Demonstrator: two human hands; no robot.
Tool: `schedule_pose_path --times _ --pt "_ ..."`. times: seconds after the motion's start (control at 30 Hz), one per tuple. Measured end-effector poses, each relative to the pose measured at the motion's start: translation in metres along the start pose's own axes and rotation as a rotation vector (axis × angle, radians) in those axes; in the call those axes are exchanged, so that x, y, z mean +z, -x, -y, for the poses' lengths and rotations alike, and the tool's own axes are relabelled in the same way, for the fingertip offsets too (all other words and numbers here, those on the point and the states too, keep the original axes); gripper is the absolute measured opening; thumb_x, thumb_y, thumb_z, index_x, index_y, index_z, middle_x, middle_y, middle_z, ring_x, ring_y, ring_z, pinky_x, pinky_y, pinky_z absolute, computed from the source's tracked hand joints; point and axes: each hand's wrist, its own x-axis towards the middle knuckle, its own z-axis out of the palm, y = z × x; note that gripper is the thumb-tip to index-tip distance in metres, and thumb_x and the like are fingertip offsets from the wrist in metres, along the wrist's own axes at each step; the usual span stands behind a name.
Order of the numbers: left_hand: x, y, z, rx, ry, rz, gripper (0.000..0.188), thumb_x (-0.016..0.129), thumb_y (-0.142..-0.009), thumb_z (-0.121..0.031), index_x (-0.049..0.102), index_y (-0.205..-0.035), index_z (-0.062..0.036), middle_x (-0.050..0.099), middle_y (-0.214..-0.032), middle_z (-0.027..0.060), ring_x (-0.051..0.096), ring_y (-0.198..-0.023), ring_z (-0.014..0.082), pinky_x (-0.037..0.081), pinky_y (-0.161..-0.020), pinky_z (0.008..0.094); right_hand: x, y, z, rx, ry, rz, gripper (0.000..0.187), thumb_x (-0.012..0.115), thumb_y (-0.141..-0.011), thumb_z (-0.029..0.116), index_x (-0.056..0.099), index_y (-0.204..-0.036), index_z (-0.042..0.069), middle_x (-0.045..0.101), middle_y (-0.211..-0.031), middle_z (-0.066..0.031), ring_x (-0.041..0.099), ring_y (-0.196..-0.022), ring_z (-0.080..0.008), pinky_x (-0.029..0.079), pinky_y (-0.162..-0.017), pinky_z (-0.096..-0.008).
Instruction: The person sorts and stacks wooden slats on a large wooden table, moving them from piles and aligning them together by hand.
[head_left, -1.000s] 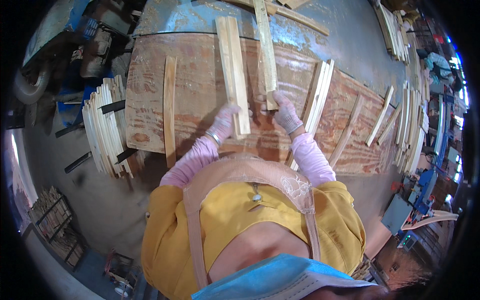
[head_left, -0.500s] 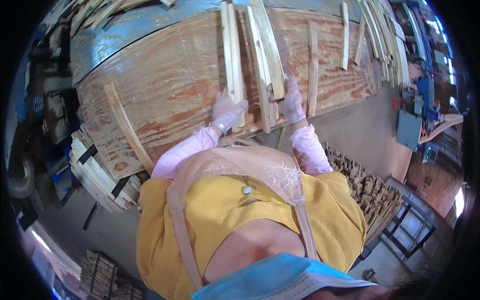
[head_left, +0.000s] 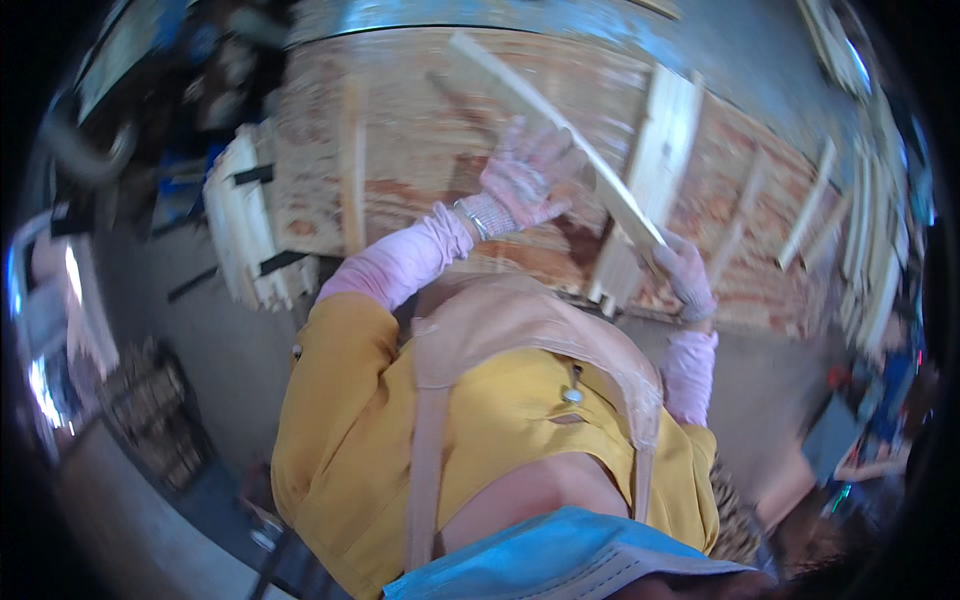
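My right hand (head_left: 688,275) is closed round the near end of a long pale wooden strip (head_left: 625,205). The strip slants up and to the left above the plywood board (head_left: 410,130). Just left of it, my left hand (head_left: 522,178) is spread open with nothing in it, its fingers close to the strip's edge. Both hands wear thin whitish gloves. Behind the held strip, several pale strips (head_left: 668,130) lie side by side on the board; the held strip and my right hand partly cover them.
A single strip (head_left: 353,165) lies at the board's left. Toward the right are a brownish strip (head_left: 738,215) and a paler strip (head_left: 806,205), with a pile of strips (head_left: 862,240) beyond. A strapped bundle of strips (head_left: 245,215) stands off the board's left edge.
My left hand has come off the strips and opened. My right hand has lifted one strip and swung it to a slant. The view has turned, shifting the board rightward.
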Motion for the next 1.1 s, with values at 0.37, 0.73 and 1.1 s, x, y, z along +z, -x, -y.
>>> schedule_pose_path --times 0.37,0.73,1.1 --pt "-0.098 0.168 0.087 -0.982 0.055 0.285 0.043 0.064 -0.092 -0.047 0.062 -0.12 -0.0144 0.072 -0.108 0.013 0.071 -0.105 0.0347 0.055 -0.091 0.0503 0.118 -0.154 0.071 -0.133 -0.136 -0.189 0.057 0.055 -0.108 0.039 0.055 -0.152 0.003 0.072 -0.101 -0.005 0.059 -0.073 -0.0096 0.05 -0.07 -0.0266" --pt "-0.071 0.172 0.186 -1.279 -0.249 0.206 0.06 0.057 -0.099 -0.044 0.047 -0.152 -0.019 0.062 -0.134 0.0177 0.064 -0.117 0.0409 0.054 -0.095 0.0545 0.22 -0.174 0.058 0.006 0.063 0.135 0.054 0.068 -0.103 0.022 0.055 -0.15 -0.002 0.072 -0.127 -0.0088 0.067 -0.109 -0.0159 0.052 -0.097 -0.0296" --pt "-0.025 0.175 0.173 -1.196 -0.282 0.1 0.055 0.056 -0.098 -0.03 0.047 -0.152 -0.0174 0.049 -0.153 0.0168 0.058 -0.127 0.0393 0.053 -0.098 0.0538 0.195 -0.195 0.083 -0.13 0.338 0.215 0.05 0.067 -0.1 0.026 0.061 -0.144 0.002 0.066 -0.141 -0.0201 0.065 -0.128 -0.026 0.049 -0.108 -0.0355"
